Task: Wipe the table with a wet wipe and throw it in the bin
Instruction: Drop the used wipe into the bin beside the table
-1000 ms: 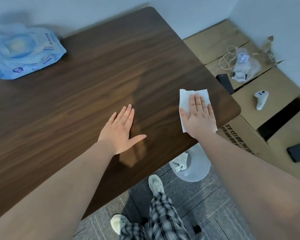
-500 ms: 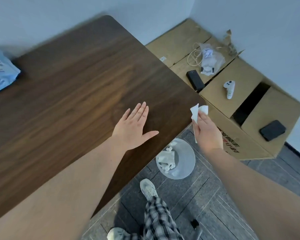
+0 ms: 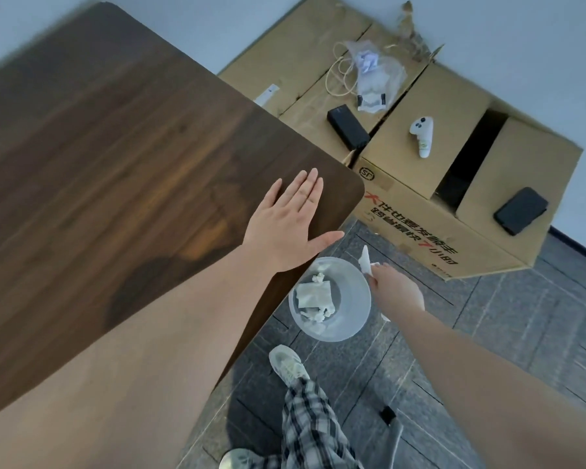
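Observation:
The dark wooden table [image 3: 122, 157] fills the left of the head view. My left hand [image 3: 286, 221] lies flat and open on its near right corner, thumb over the edge. My right hand [image 3: 398, 291] is off the table, lowered beside the right rim of the translucent round bin [image 3: 354, 319] on the floor. It pinches the crumpled white wet wipe [image 3: 365, 260], whose tip sticks up past the fingers; a bit of wipe also shows below the hand. Several used wipes lie inside the bin.
Cardboard boxes [image 3: 454, 204] stand against the wall right of the table, carrying a white controller [image 3: 423, 134], two black devices [image 3: 348, 126] and a plastic bag with cable [image 3: 372, 79]. My leg and shoe [image 3: 288, 365] are just below the bin on grey floor tiles.
My right hand lifted the wipe off the table's right edge, crumpled it and lowered it to the bin's rim. The view swung right and down; the wipes pack left the frame.

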{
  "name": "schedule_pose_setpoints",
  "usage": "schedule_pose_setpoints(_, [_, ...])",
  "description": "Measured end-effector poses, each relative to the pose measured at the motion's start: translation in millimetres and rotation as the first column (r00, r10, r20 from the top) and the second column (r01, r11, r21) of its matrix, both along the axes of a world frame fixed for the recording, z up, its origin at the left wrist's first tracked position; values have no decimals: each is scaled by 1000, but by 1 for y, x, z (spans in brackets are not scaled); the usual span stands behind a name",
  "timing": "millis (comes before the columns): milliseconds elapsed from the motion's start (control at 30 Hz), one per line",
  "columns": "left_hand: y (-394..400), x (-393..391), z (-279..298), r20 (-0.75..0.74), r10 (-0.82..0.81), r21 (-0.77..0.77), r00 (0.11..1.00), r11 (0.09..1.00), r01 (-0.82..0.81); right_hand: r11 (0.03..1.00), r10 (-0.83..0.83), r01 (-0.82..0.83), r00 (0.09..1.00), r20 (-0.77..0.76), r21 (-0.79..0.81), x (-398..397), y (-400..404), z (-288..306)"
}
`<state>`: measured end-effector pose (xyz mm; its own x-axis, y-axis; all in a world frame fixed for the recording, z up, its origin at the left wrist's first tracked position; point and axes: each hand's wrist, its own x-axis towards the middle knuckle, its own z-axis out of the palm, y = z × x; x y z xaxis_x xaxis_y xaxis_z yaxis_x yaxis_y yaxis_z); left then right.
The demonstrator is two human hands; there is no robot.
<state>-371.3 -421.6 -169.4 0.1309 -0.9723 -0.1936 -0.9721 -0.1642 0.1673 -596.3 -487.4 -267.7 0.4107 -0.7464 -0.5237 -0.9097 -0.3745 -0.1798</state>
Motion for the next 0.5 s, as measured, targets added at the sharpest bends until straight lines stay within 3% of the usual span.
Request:
schedule_pose_setpoints(133, [1, -4, -7, 24, 16, -79, 1000, 997, -14, 998, 12, -8, 998, -65, 62, 9, 6, -35])
schedule_pose_setpoints(400, [-1, -4, -11, 36, 14, -77, 999, 997, -12, 975, -174, 189, 976, -131, 115, 19, 19, -86])
schedule_pose_setpoints(500, [-2, -4, -12, 50, 5, -86, 999, 996, -1, 977, -98, 118, 988, -118, 176, 18, 23, -100])
